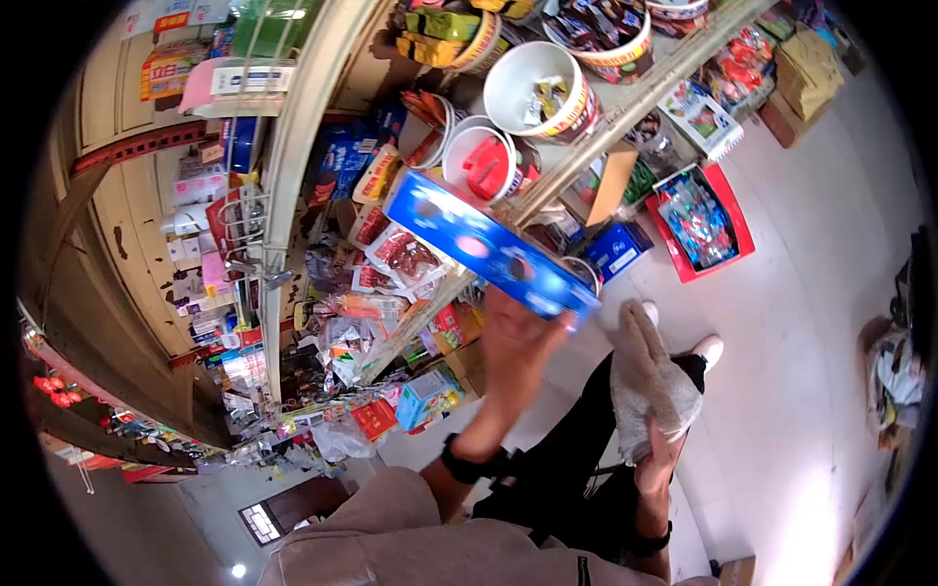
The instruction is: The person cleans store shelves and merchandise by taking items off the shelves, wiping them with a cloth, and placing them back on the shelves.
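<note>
My left hand (523,337) is closed around one end of a long blue box (484,249) with round markings on its face. The box is held up in front of the shelf, slightly blurred. Beyond its far end are a white tub with a red packet (486,168) inside and several bagged snacks (405,256). Lower right, my right hand (660,454) grips a grey-beige cloth (655,386), which hangs bunched over my dark trousers. Part of the right hand's fingers is hidden by the cloth.
Shelving with a pale metal edge (625,122) runs diagonally, carrying tubs such as a white one (532,83). On the floor stand a red box of wrapped sweets (725,210) and a dark blue box (618,249). Bags (894,366) lie at the far right.
</note>
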The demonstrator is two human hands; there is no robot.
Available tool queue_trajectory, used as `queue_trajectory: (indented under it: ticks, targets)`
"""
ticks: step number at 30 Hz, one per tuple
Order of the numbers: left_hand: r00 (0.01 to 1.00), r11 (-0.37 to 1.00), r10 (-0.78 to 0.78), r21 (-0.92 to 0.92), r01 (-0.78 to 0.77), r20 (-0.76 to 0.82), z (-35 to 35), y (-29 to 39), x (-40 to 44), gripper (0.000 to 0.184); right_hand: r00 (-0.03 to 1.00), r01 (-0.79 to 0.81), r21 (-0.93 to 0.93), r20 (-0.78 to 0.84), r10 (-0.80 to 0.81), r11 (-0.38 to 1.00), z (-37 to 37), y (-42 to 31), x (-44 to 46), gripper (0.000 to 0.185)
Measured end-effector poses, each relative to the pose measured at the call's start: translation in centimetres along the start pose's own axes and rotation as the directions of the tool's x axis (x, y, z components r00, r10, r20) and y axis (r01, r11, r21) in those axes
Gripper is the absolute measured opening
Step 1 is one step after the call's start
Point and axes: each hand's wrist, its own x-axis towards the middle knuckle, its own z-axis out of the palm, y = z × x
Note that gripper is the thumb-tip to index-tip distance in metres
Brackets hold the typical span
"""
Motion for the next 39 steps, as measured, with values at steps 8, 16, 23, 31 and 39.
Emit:
queue_trajectory:
  ticks: [8, 16, 23, 31, 39]
  targets:
    - [0.93, 0.927, 0.276, 0.323, -0.191, -0.243, -10.4, 9.0, 16.1, 0.067, 0.961, -0.099, 0.161, -0.242, 0.136, 0.982, -4.5, 2.6, 1.4, 0.054]
    - [0.811, 0.864, 0.359, 0.493, -0.101, -0.462, -13.5, 11.9, 26.2, 0.066, 0.932, -0.16, 0.22, -0.289, 0.221, 0.962, -3.9, 2.1, 1.6, 0.053]
    - [0.771, 0.528, 0.631, 0.775, -0.346, -0.087, -19.6, 10.0, 33.1, 0.074, 0.935, -0.183, 0.204, -0.267, 0.235, 0.962, -4.1, 3.4, 1.7, 0.053]
    - [0.811, 0.675, 0.546, 0.685, -0.275, -0.212, -14.9, 11.1, 35.9, 0.069, 0.91, -0.239, 0.163, -0.307, 0.279, 0.957, -4.0, 3.8, 1.7, 0.055]
    - [0.513, 0.018, 0.849, 0.964, -0.265, 0.125, -21.8, 9.1, 31.8, 0.029, 0.907, -0.219, 0.162, -0.329, 0.262, 0.962, -3.5, 3.8, 2.0, 0.054]
